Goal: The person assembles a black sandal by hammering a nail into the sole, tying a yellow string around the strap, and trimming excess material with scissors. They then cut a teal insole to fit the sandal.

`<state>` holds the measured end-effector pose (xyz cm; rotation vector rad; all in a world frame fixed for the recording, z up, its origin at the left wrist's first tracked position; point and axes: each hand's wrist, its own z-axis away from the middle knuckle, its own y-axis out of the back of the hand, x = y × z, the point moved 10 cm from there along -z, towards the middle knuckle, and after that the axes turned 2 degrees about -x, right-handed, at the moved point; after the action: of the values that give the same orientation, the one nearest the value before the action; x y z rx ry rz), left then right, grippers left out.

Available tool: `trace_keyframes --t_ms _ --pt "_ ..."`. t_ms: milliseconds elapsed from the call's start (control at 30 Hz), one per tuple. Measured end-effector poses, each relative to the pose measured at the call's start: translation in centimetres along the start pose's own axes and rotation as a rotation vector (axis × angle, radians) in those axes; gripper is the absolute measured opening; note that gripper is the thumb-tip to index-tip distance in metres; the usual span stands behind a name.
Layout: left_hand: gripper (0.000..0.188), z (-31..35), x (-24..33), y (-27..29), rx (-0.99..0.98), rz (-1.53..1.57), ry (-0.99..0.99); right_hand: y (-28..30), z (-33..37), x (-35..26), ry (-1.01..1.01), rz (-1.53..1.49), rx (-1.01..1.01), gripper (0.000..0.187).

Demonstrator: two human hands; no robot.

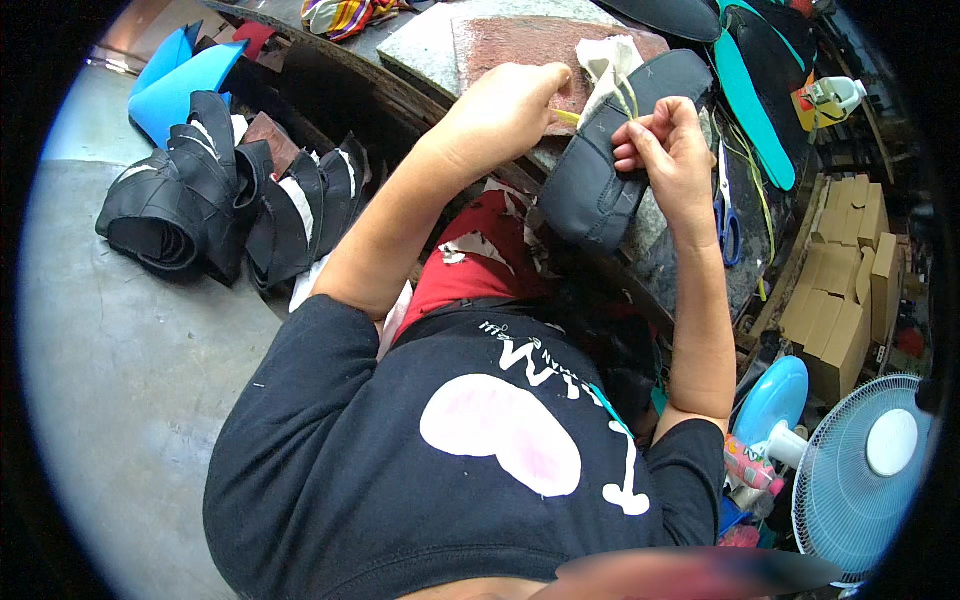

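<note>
Fingers of the right hand (672, 160) pinch a thin yellow cord (630, 98) over a black shoe piece (590, 185); the other fingers curl above its surface. On the left hand (500, 112) the fingers are bent inward next to a yellow strip (568, 119), but I cannot tell whether they grip it. The shoe piece stands tilted at the bench edge, between the two hands and above the lap, with a white cloth (603, 62) just beside its upper end. Behind them lies a reddish board (500, 42) on a grey slab (425, 48). Blue-handled scissors (729, 235) lie to the right, near a teal sole (752, 115). Farther out are black rolls (165, 215) on the left, cartons (835, 300) and a fan (850, 470) on the right.
</note>
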<state>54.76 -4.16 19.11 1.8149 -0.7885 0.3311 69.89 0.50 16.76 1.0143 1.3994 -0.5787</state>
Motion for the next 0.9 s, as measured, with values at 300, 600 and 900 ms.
trace_keyframes --t_ms 300,600,900 --pt "0.018 -1.0 6.7 0.1 0.103 -0.007 -0.143 -1.8 1.5 -1.5 0.207 0.215 -0.05 0.018" --pt "0.032 -2.4 6.9 4.1 0.238 0.11 -0.465 -1.0 1.7 -1.0 0.196 0.154 0.052 0.012" --pt "0.019 -1.7 2.2 -2.9 -0.194 -0.03 -0.256 -0.7 1.4 -0.3 0.134 0.093 -0.013 0.015"
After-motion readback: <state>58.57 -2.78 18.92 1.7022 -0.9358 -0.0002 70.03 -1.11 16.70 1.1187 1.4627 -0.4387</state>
